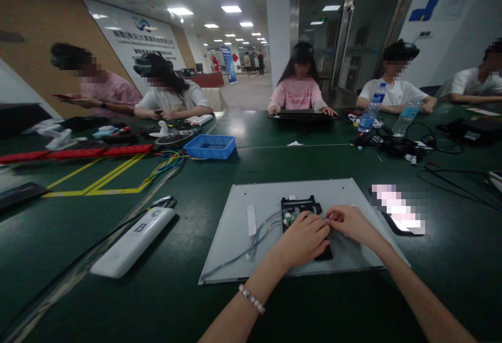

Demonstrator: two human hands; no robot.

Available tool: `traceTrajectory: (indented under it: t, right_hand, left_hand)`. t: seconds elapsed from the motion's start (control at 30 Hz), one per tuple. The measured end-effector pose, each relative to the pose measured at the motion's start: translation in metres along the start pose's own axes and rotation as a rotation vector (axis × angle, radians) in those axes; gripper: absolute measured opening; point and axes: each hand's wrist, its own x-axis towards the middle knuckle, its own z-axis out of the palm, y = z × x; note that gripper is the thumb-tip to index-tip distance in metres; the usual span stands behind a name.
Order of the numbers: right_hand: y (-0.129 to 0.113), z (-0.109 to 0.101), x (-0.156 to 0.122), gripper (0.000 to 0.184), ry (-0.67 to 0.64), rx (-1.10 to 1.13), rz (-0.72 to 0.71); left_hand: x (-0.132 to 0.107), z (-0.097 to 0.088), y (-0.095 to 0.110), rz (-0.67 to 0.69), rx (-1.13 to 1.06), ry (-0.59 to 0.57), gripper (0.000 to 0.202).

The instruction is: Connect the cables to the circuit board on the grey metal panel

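Note:
A grey metal panel [243, 212] lies flat on the green table in front of me. On it sits a black module with a green circuit board [298, 208], and thin grey wires [254, 241] run from it across the panel. My left hand [304, 238] rests on the module with its fingers curled down over it. My right hand [351, 223] is beside it, its fingertips pinched on a small wire or connector at the module's right edge. A beaded bracelet [251, 299] is on my left wrist.
A white power bank [133, 241] with a cable lies to the left. A phone [398, 209] lies to the right of the panel. Farther back are a blue tray [210, 147], coloured wires, water bottles [371, 109] and cable tangles. Several people sit around the table.

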Motion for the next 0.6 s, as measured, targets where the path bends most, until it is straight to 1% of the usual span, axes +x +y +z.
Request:
traceTrajectory:
  t: [0.2,0.37,0.43,0.53,0.57,0.6]
  right_hand:
    - [-0.009,0.001,-0.002,0.018,-0.007,-0.077,-0.019]
    - [-0.006,0.002,-0.004,0.016,-0.009,-0.099,-0.028]
    - [-0.009,0.0,-0.003,0.016,-0.003,-0.11,-0.033]
    - [-0.028,-0.01,-0.004,0.016,0.009,-0.057,-0.075]
    - [-0.038,-0.016,-0.007,0.017,0.006,0.003,-0.109]
    - [-0.048,-0.023,-0.013,0.019,-0.026,0.094,-0.162]
  left_hand:
    - [0.0,0.003,-0.001,-0.001,0.009,0.003,0.023]
    - [0.0,0.003,-0.001,0.005,0.016,0.007,0.023]
    - [0.0,0.003,-0.001,0.007,0.012,0.007,0.023]
    - [0.0,0.002,-0.001,0.004,0.01,0.003,0.022]
    - [0.0,0.002,-0.001,0.002,0.011,0.001,0.022]
    - [-0.001,0.001,-0.001,0.001,0.01,-0.003,0.022]
